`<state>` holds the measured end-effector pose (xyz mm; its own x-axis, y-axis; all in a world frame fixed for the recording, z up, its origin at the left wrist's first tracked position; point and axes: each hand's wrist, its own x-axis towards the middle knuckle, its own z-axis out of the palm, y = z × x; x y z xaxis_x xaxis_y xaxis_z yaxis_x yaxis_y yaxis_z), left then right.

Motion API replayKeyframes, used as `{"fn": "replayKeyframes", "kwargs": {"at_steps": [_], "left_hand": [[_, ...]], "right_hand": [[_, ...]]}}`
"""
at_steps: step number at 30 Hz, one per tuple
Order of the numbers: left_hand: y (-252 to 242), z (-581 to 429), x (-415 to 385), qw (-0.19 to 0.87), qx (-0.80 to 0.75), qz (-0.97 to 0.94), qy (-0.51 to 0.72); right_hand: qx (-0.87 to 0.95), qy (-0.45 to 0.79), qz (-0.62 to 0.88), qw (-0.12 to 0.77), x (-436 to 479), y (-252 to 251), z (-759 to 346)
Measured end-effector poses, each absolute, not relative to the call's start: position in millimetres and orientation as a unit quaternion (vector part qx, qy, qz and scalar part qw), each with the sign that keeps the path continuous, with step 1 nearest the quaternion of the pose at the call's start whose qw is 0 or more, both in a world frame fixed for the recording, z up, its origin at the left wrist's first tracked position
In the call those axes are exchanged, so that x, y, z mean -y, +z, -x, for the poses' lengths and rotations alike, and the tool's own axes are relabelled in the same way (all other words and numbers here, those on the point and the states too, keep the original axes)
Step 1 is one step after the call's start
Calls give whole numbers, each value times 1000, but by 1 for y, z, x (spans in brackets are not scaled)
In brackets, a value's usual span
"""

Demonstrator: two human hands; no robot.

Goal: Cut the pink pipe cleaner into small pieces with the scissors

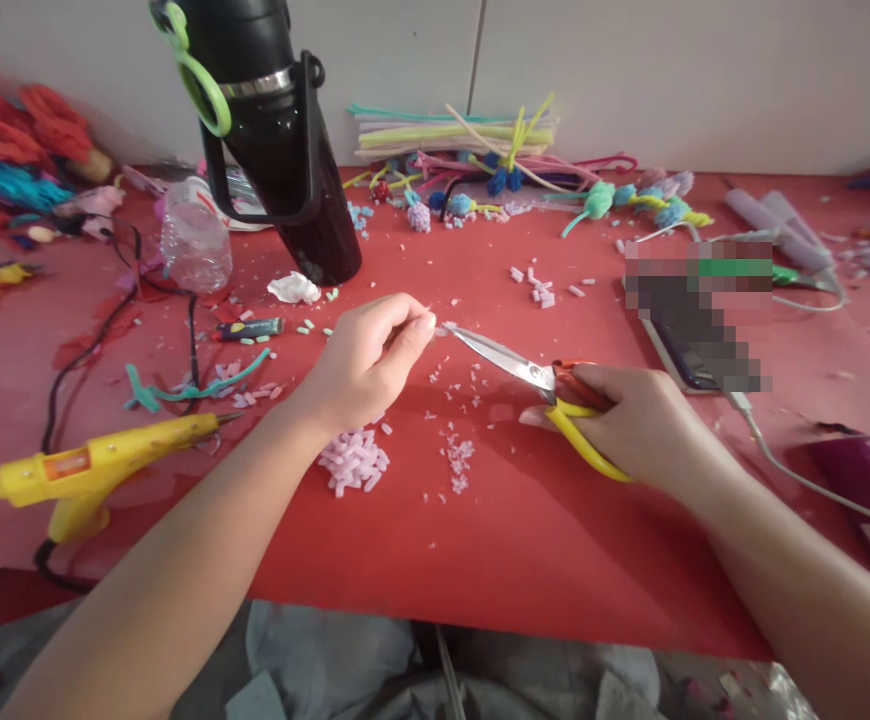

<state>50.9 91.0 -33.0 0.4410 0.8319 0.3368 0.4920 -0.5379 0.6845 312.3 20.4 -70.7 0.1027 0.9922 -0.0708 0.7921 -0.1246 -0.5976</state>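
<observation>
My left hand (376, 362) is closed in a pinch on a short piece of lilac pipe cleaner (441, 330), most of it hidden by the fingertips. The tip of a pair of scissors (506, 362) reaches that piece from the right. My right hand (634, 425) is wrapped round the scissors' red and yellow handles, and the blades look nearly closed. Below my left wrist lies a heap of cut lilac pieces (354, 462). Fine lilac trimmings (460, 465) are scattered on the red table (525, 540) beneath the blades. A few more cut pieces (544, 290) lie farther back.
A yellow glue gun (120, 462) with a black cord lies at the left. Behind it stand a plastic bottle (196, 240) and a tall black flask (277, 150). Pipe cleaners (454, 135) are stacked against the wall. On the right are a phone (679, 330) and its white cable (769, 450).
</observation>
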Motion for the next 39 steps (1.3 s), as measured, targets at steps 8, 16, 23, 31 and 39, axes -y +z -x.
{"fn": "replayKeyframes", "kwargs": {"at_steps": [8, 16, 23, 31, 39], "left_hand": [[-33, -51, -91, 254, -412, -807, 338], [-33, -51, -91, 251, -409, -808, 342], [-34, -51, -91, 252, -407, -809, 342], [-34, -52, -90, 241, -401, -816, 340], [-35, -51, -91, 239, -401, -818, 337]], "right_hand": [[634, 234, 706, 212, -19, -68, -312], [629, 243, 711, 199, -20, -68, -311], [632, 245, 704, 213, -21, -68, -312], [637, 230, 703, 216, -19, -69, -312], [624, 252, 711, 205, -20, -71, -313]]}}
